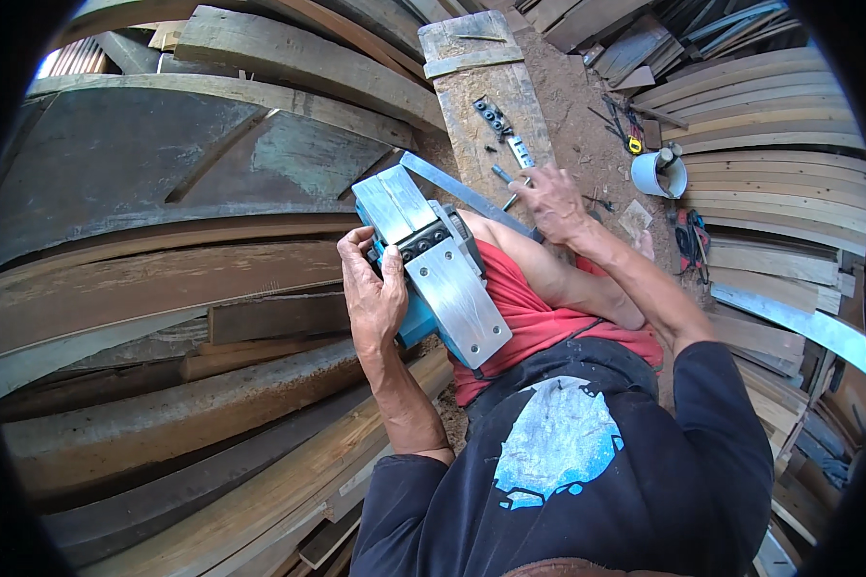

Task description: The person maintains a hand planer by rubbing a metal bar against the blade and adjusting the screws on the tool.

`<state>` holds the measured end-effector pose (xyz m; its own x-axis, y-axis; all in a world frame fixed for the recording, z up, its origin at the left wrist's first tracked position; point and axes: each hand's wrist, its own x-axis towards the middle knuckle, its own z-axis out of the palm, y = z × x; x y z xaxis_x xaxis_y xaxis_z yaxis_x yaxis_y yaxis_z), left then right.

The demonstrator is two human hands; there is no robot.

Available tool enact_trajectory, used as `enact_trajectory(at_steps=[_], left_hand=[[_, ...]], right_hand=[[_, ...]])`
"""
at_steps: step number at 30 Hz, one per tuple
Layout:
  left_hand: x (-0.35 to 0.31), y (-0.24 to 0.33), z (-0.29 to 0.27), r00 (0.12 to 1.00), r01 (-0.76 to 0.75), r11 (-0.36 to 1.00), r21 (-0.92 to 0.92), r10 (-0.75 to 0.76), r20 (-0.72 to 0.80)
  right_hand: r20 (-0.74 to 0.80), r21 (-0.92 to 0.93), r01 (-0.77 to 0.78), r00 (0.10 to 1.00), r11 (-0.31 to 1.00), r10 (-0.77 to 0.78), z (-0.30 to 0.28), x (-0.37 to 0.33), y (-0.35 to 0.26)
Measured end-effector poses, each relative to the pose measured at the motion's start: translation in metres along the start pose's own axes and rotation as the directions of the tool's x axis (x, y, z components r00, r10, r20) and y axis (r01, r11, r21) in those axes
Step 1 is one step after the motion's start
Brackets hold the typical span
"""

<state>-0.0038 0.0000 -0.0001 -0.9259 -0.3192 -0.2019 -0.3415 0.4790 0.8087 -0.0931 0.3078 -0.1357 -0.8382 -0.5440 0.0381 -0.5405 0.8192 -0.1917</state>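
Observation:
An electric planer point(452, 298) with a blue body lies upside down across my lap, its silver sole plates facing up. My left hand point(370, 288) grips its left side, the thumb beside the dark cutter block point(425, 242) with its row of bolts. A flat metal strip point(462, 183) slants from the planer's far end toward my right leg. My right hand point(556, 204) is over the near end of a worn wooden plank point(460, 87), fingers curled together around something small and thin, mostly hidden. Close by lie a dark bolted metal bar point(491, 115) and a light marked piece point(520, 151).
Stacked boards point(298, 58) fill the left side, and more timber point(779, 173) is piled at the right. On the sawdust-covered ground stand a white bucket point(647, 177) and a yellow tape measure point(634, 145). A red-and-black tool point(691, 240) lies nearer.

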Motion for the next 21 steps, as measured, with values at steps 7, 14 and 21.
enact_trajectory(at_steps=[7, 14, 21], left_hand=[[-0.002, -0.005, 0.001, 0.999, 0.032, 0.994, -0.107, -0.034, -0.018], [-0.003, -0.004, -0.001, 1.0, -0.013, 0.995, -0.101, 0.012, -0.008], [0.0, -0.001, -0.001, 1.0, 0.01, 1.0, -0.002, -0.01, 0.026]], right_hand=[[0.191, -0.064, 0.198, 0.964, 0.978, -0.183, 0.019, 0.026, 0.004], [0.065, -0.097, 0.064, 0.996, 0.993, -0.058, 0.01, 0.02, -0.007], [0.106, -0.049, 0.021, 0.994, 0.999, -0.016, -0.001, 0.019, -0.009]])
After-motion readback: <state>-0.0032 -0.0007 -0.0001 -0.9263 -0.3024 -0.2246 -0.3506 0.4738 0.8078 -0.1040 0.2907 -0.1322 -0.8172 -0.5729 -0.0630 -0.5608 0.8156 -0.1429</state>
